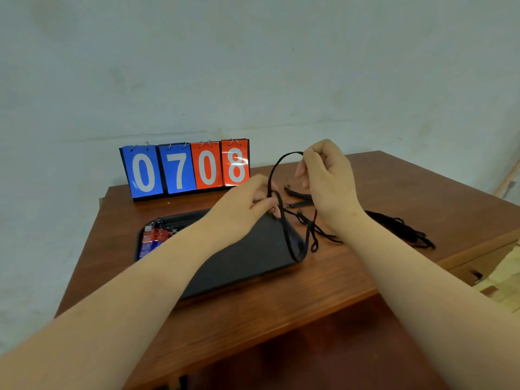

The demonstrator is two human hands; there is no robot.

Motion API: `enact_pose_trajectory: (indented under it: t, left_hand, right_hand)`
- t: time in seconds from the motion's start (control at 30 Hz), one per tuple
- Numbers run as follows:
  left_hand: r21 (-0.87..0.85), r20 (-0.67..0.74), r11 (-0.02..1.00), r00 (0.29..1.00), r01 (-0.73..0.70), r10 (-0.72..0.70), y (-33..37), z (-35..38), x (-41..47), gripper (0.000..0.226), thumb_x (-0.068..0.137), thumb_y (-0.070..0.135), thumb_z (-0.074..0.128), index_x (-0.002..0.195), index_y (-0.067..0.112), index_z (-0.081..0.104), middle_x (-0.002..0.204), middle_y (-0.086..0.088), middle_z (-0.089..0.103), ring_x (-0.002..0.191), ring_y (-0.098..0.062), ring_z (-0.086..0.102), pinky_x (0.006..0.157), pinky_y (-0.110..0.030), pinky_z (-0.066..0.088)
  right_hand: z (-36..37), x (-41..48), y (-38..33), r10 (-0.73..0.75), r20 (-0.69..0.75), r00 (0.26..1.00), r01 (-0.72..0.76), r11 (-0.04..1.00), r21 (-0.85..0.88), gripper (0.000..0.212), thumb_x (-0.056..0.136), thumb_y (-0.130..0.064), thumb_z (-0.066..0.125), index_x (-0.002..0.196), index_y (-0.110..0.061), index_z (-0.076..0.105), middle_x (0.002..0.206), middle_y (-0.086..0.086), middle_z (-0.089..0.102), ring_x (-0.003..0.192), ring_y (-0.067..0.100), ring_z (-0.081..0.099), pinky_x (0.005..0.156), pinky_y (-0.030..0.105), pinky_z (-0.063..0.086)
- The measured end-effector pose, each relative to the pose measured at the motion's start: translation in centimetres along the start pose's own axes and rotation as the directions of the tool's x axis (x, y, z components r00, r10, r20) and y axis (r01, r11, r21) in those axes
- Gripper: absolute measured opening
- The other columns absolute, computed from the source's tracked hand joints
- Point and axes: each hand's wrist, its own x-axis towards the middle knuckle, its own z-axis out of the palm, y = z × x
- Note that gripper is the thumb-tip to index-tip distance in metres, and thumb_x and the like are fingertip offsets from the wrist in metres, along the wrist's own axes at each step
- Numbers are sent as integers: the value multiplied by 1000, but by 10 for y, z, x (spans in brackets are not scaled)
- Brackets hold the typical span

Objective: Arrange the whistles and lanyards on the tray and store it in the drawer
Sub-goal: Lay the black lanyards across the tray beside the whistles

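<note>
A black tray (pixel 247 257) lies on the brown table (pixel 309 299). Red and blue whistles (pixel 153 239) sit in a row at the tray's left end, partly hidden by my left forearm. A black lanyard (pixel 284 220) is held up over the tray's right end. My left hand (pixel 247 198) pinches it low, near its ring. My right hand (pixel 326 175) grips its upper loop, a little higher and to the right. The lanyard's lower loop hangs down to the tray's right edge. More black lanyards (pixel 402 229) lie in a loose pile on the table to the right.
A flip scoreboard (pixel 185 168) reading 0708 stands at the back of the table against the wall. A drawer front with a dark handle (pixel 477 274) shows at the table's right side. Pale paper lies at the far right edge.
</note>
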Motion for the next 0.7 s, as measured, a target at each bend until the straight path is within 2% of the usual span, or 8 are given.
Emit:
enact_pose_trajectory:
  t: [0.1,0.2,0.3,0.4,0.5,0.57,0.63,0.7]
  left_hand:
    - [87,-94,996,996,9,-1,4,-28,-9,18,101,35,49,117,25,47,92,17,68,82,10,59,63,-4,39]
    - [162,-136,987,991,10,13,11,-51,-18,13,103,32,45,113,25,50,86,12,68,86,5,60,69,-8,40]
    - [254,-116,967,992,-13,44,17,-68,-30,18,104,29,43,113,24,58,83,8,66,83,-5,62,76,-20,48]
    - [446,-14,894,998,-44,56,18,-78,-39,26,105,26,39,114,22,63,88,5,65,84,-12,60,79,-31,51]
    - [551,26,831,997,-73,71,13,-85,-44,30,105,23,37,114,17,66,95,1,64,89,-18,62,83,-37,52]
    - [558,13,824,994,-96,107,8,-89,-48,31,105,22,38,119,20,66,100,3,60,95,-16,58,87,-34,48]
    - [583,11,807,993,-100,115,2,-94,-51,33,105,24,39,128,26,62,110,0,59,102,-17,53,92,-36,46]
    - [618,-5,781,993,-88,116,-8,-99,-54,34,105,25,40,133,27,60,114,-2,59,107,-19,52,95,-39,45]
  right_hand:
    - [10,-6,-2,145,32,989,-143,989,-45,7,96,-18,50,97,-15,56,83,4,68,62,14,53,55,22,46]
    - [24,-14,1,306,100,947,-299,951,-75,17,96,-17,48,111,-23,54,98,2,70,80,13,65,68,27,52]
    - [38,-20,-14,378,197,905,-395,917,57,30,98,-9,38,122,-15,56,106,8,71,100,22,68,87,32,56]
    - [47,-26,-30,387,418,822,-497,845,196,31,103,-21,42,121,-3,59,106,16,73,100,29,70,96,42,54]
    - [58,-35,-36,346,637,689,-592,776,218,46,106,-41,36,125,-4,57,98,20,70,86,34,70,79,47,58]
    - [65,-38,-36,356,682,639,-612,772,170,45,105,-44,37,129,-10,54,85,14,66,66,23,63,57,35,53]
    - [69,-39,-33,362,678,640,-590,797,131,38,104,-40,43,129,-12,54,72,5,56,52,13,44,45,24,36]
    - [70,-37,-27,356,650,671,-524,848,76,33,102,-34,50,126,-14,59,66,-1,49,50,9,33,43,21,29]
